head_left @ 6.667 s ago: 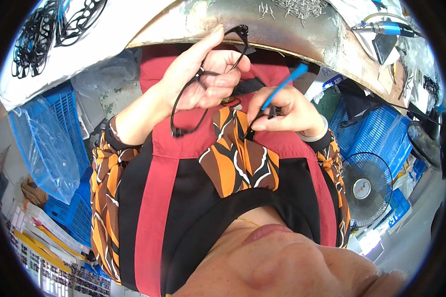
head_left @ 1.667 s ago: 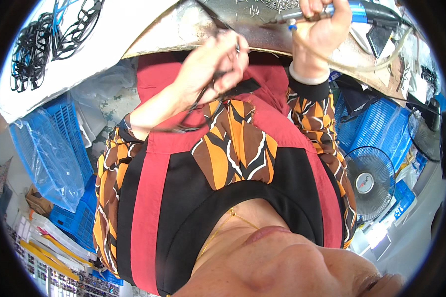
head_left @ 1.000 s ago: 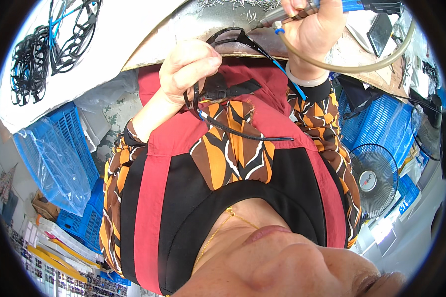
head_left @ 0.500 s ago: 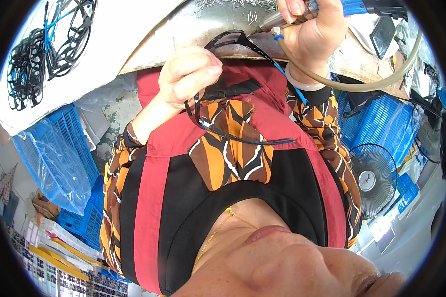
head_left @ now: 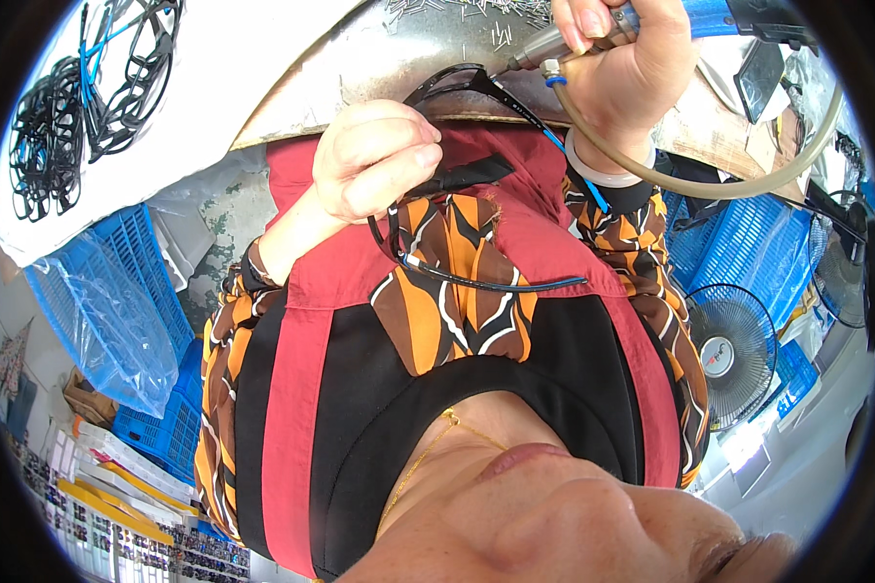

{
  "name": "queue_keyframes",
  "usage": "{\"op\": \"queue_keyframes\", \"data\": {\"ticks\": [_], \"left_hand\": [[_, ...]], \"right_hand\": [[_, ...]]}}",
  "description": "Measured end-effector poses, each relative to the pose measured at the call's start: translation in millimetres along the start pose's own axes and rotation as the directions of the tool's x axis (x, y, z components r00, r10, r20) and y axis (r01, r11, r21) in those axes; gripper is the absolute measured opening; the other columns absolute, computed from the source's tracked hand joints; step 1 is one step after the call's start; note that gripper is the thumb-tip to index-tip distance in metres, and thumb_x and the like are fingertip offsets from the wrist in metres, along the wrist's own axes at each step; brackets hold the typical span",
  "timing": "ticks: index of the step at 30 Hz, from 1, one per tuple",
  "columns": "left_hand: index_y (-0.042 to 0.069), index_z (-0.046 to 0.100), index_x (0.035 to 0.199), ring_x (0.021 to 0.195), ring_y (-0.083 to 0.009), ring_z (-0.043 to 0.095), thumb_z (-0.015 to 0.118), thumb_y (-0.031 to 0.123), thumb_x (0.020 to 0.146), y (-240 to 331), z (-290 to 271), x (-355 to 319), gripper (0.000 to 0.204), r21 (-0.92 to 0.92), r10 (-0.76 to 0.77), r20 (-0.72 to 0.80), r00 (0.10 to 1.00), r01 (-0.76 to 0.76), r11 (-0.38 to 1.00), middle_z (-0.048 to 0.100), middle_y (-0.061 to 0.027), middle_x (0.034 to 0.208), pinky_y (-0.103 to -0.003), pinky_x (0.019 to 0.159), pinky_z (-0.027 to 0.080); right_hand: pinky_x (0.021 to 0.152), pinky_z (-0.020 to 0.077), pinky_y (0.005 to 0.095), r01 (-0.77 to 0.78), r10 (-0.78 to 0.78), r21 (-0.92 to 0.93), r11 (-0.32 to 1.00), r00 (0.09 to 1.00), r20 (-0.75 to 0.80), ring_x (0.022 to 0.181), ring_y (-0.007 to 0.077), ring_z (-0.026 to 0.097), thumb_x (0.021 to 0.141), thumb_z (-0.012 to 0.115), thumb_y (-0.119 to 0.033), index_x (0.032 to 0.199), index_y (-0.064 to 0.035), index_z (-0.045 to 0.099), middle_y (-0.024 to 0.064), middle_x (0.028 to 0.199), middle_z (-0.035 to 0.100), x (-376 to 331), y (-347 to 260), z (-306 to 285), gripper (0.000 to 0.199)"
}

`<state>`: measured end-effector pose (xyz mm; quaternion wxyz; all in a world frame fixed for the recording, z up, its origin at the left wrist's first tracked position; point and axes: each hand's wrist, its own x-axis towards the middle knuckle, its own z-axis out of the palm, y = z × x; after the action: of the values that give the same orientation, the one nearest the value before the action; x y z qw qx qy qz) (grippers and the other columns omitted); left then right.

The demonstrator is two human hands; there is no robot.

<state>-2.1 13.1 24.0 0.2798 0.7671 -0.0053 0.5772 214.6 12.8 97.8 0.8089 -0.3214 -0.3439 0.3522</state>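
My left hand (head_left: 377, 160) is closed around the middle of a black eyeglass frame (head_left: 501, 94). Its two temples stretch to the right, one above the other, with blue on their ends. A powered screwdriver (head_left: 542, 49) with a grey metal nose and a blue body is gripped in my right hand (head_left: 642, 87). Its thin tip points left at the frame's upper hinge corner; whether it touches is too small to tell. A beige hose (head_left: 724, 188) with a blue-ringed fitting curves from the tool across my right wrist. My left fingers hide part of the frame.
Small metal pins or screws (head_left: 501, 37) lie scattered on the metal work surface (head_left: 360, 73). Several more black frames (head_left: 49, 146) rest on the white cloth (head_left: 214, 58) at the left. Below are blue crates (head_left: 151, 262) and a fan (head_left: 734, 355).
My right hand and the screwdriver have shifted slightly right, carrying the hose with them. My left hand and the eyeglass frame have moved a little right and down. Both grips are kept.
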Motion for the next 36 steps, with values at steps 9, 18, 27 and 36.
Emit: {"op": "queue_keyframes", "data": {"ticks": [9,18,27,36], "left_hand": [[-0.002,0.065,0.111,0.080,-0.0271,0.068,0.076,-0.008,0.075,0.4,4.6,-3.5,0.038,0.020,0.025,-0.020,0.999,-0.025,0.999,0.061,-0.0135,0.103,-0.034,0.063,0.059],[-0.001,0.062,0.117,0.065,-0.0243,0.065,0.073,-0.001,0.082,-8.0,4.4,-10.4,0.037,-0.039,-0.002,-0.117,0.993,-0.002,0.999,0.063,-0.0120,0.087,-0.036,0.060,0.058],[0.004,0.061,0.119,0.080,-0.0201,0.062,0.082,0.071,0.066,43.9,-127.8,40.1,0.088,0.577,0.072,0.072,0.995,-0.100,0.811,0.057,-0.0032,0.088,-0.036,0.075,0.053],[0.018,0.073,0.099,0.080,-0.0164,0.063,0.098,0.032,0.065,90.7,-203.0,2.3,0.044,0.928,-0.234,0.323,0.917,-0.258,0.271,0.062,0.0022,0.091,-0.030,0.073,0.047]], "right_hand": [[0.045,0.0374,0.0239,-0.090,0.090,0.010,0.996,0.996,-0.017,0.050,0.0099,0.044,0.096,0.060,-0.007,0.114,-0.0093,0.049,0.0011,0.069,0.046,-4.3,-4.5,9.8,0.021],[0.043,0.0324,0.0253,-0.205,0.164,0.156,0.966,0.957,0.241,0.046,0.0108,0.041,0.092,0.062,-0.002,0.105,-0.0090,0.047,0.0049,0.073,0.051,-11.8,24.0,-6.9,0.021],[0.063,0.0520,0.0292,-0.066,-0.025,-0.338,0.939,0.966,-0.258,0.071,0.0171,0.064,0.096,0.069,-0.007,0.131,-0.0016,0.052,0.0094,0.088,0.067,11.7,-45.1,-80.6,0.039],[0.116,0.0395,0.0414,0.272,-0.511,-0.867,0.418,0.859,0.024,0.133,0.0267,0.051,0.093,0.073,-0.004,0.146,-0.0002,0.044,0.0145,0.144,0.051,7.4,-50.6,-104.8,0.060]]}}
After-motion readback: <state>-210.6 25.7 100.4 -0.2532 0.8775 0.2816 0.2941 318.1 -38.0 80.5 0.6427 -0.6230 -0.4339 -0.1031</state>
